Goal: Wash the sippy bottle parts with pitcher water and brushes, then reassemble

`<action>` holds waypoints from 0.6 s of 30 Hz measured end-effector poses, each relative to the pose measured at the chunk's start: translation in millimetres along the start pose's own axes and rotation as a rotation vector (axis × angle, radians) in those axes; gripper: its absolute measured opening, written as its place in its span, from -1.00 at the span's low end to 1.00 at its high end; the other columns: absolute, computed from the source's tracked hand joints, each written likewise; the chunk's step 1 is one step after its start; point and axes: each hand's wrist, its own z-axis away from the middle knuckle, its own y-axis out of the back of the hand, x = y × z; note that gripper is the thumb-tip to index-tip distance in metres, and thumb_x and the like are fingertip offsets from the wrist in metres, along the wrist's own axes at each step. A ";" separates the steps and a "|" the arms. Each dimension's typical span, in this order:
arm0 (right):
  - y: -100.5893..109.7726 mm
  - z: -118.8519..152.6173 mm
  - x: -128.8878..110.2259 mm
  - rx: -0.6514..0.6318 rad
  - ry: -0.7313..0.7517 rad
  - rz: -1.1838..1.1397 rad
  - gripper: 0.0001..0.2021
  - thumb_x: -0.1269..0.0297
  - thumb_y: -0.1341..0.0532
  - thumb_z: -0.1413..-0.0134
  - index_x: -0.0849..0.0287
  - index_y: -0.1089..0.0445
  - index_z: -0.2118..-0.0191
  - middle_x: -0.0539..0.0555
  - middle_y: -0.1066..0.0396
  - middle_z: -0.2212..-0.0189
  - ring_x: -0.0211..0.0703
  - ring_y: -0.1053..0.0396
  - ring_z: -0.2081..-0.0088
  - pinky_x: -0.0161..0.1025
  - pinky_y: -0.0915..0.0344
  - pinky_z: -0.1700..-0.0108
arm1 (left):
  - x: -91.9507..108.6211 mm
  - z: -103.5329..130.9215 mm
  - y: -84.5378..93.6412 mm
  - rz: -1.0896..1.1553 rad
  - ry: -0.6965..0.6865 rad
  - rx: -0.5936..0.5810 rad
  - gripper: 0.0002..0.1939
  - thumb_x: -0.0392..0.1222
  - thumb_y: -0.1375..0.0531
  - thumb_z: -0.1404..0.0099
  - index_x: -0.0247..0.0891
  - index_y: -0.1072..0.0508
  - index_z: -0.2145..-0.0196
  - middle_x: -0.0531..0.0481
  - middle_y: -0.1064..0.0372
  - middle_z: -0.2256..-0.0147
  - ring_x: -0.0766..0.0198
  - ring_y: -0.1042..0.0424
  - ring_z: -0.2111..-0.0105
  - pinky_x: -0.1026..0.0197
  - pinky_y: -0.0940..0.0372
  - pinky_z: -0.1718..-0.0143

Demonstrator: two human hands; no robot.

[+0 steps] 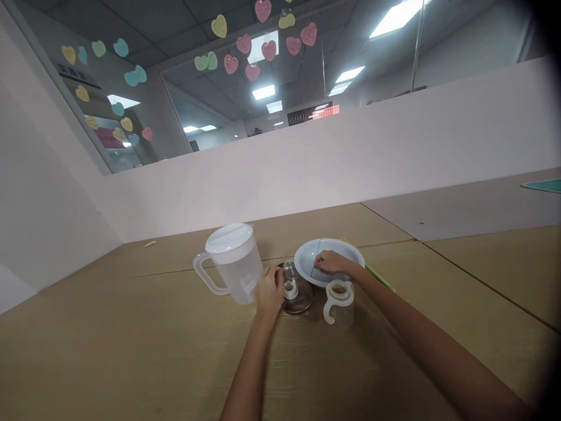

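My left hand [269, 289] has its fingers bent and closed at the left side of a small clear container [289, 269]. Below that container, a white ring-shaped piece [290, 290] sits over a dark round metal dish [298, 304]. Over a pale oval bowl [304, 257] reaches my right hand [332, 261], its fingers curled together at a thin straight rod [317, 249] that slants across the bowl. A clear cup with a white hooked handle [339, 301] stands just in front of the bowl, beneath my right forearm.
A translucent pitcher [241, 269] with a white lid stands left of my left hand. Behind my right forearm lies a green stick [380, 277]. A small flat piece [150, 244] rests near the wall. Seams cross the brown tabletop [153, 351].
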 end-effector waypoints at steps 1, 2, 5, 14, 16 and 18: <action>-2.6 -0.8 0.5 -0.015 -0.004 -0.028 -0.79 0.35 -0.05 0.01 0.26 -0.42 0.38 0.06 -0.44 0.47 -0.31 -0.32 0.49 -0.43 -0.12 0.48 | -6.1 -1.1 -1.2 -0.076 0.032 -0.027 -0.70 -0.16 0.09 -0.33 -0.26 -0.41 0.25 -0.08 -0.39 0.27 0.25 -0.38 0.28 0.24 -0.20 0.27; -5.0 -1.4 1.0 -0.030 -0.012 -0.050 -0.78 0.33 -0.04 -0.01 0.26 -0.42 0.37 0.06 -0.44 0.48 -0.33 -0.30 0.53 -0.44 -0.11 0.52 | -10.3 -1.3 -3.0 -0.139 0.054 -0.062 -0.71 -0.18 0.08 -0.32 -0.25 -0.42 0.25 -0.08 -0.40 0.26 0.24 -0.39 0.28 0.24 -0.20 0.28; -9.4 -1.3 2.9 -0.045 -0.034 -0.081 -0.73 0.26 -0.02 -0.04 0.28 -0.40 0.41 0.09 -0.43 0.52 -0.34 -0.27 0.60 -0.42 -0.11 0.56 | -14.3 0.3 -8.9 -0.229 0.067 -0.188 -0.71 -0.20 0.07 -0.31 -0.20 -0.44 0.23 -0.08 -0.40 0.21 0.24 -0.40 0.25 0.26 -0.20 0.29; -8.5 3.6 -1.4 -0.069 -0.051 -0.053 -0.70 0.20 -0.10 0.08 0.25 -0.32 0.69 0.07 -0.33 0.69 -0.31 -0.23 0.63 -0.38 -0.14 0.50 | -21.4 0.4 -18.0 -0.304 0.090 -0.307 -0.54 -0.03 0.16 -0.34 -0.25 -0.48 0.28 -0.18 -0.45 0.26 0.14 -0.44 0.26 0.20 -0.22 0.30; -6.7 5.4 -3.9 -0.074 -0.062 -0.034 -0.76 0.26 -0.13 0.14 0.26 -0.33 0.68 0.05 -0.33 0.69 -0.31 -0.23 0.63 -0.39 -0.12 0.52 | -20.3 -0.8 -17.0 -0.349 0.156 -0.280 -0.55 -0.01 0.12 -0.32 -0.26 -0.50 0.31 -0.21 -0.46 0.32 0.10 -0.45 0.30 0.18 -0.23 0.34; -3.9 8.0 -6.8 -0.079 -0.076 -0.013 -0.83 0.31 -0.14 0.21 0.26 -0.34 0.67 0.04 -0.32 0.69 -0.32 -0.23 0.61 -0.40 -0.09 0.53 | -16.2 -1.9 -13.9 -0.384 0.210 -0.237 -0.58 -0.02 0.08 -0.29 -0.26 -0.51 0.33 -0.23 -0.46 0.35 0.07 -0.45 0.33 0.16 -0.23 0.36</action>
